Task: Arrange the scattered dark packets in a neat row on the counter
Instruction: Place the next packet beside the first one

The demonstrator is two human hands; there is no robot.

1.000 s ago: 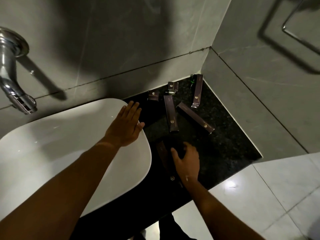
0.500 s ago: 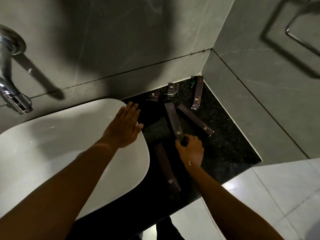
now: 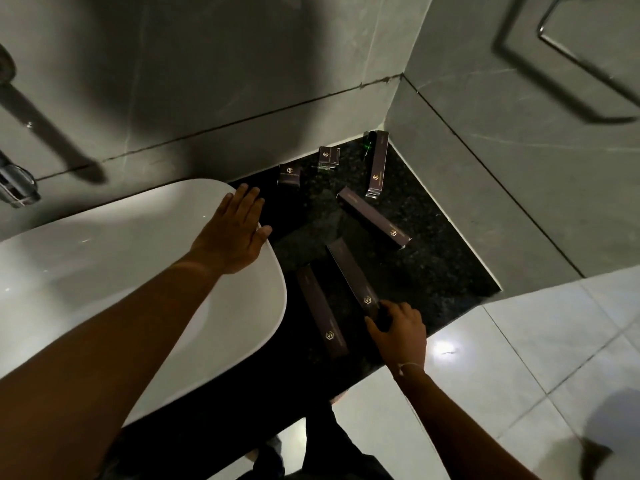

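Observation:
Several dark brown packets with gold logos lie on the black speckled counter (image 3: 440, 271). My right hand (image 3: 398, 332) grips the near end of one long packet (image 3: 349, 271), which lies beside another long packet (image 3: 320, 315) near the front edge. A third long packet (image 3: 372, 218) lies at a slant further back. A fourth long packet (image 3: 377, 162) stands against the corner wall. Two small packets (image 3: 289, 175) (image 3: 328, 158) sit by the back wall. My left hand (image 3: 235, 232) rests flat, fingers spread, on the white basin's rim (image 3: 277, 296).
The white basin fills the left of the counter, with a chrome tap (image 3: 15, 188) at the far left. Grey tiled walls close the back and right. A small green-tipped item (image 3: 369, 142) stands in the corner. Pale floor tiles (image 3: 519, 358) lie beyond the counter's front edge.
My right hand let go of the first long packet, reached back for a second one and drew it toward the front edge beside the first. My left hand stayed on the basin.

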